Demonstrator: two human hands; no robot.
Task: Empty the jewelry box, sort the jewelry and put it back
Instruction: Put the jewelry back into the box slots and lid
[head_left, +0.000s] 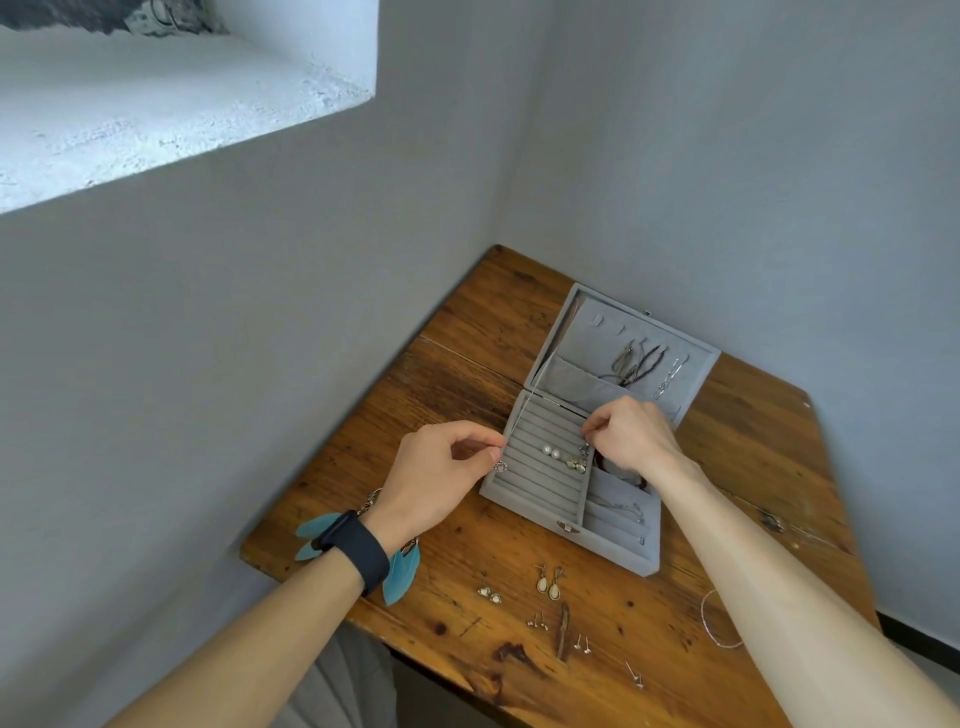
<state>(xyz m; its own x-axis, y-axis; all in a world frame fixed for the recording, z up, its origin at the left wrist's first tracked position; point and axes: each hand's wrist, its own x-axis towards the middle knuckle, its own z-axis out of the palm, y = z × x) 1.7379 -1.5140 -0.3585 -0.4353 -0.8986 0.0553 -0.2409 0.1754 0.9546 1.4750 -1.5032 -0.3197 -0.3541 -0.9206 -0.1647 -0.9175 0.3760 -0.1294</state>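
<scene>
Head view: open jewelry box (535, 488) holds pearl studs (550, 452).

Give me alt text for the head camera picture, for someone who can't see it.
Two hands work over an open grey jewelry box on a wooden table: the left hand pinches a small silver piece at its edge, the right hand pinches a dangling piece above the ring rolls. Earring pairs lie on the table in front.

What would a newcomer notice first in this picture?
The open grey jewelry box on the wooden table draws the eye first, both hands over its ring rows: the left hand pinches a small silver piece, the right hand a dangling piece. Turquoise feather earrings lie under the left wrist.
</scene>
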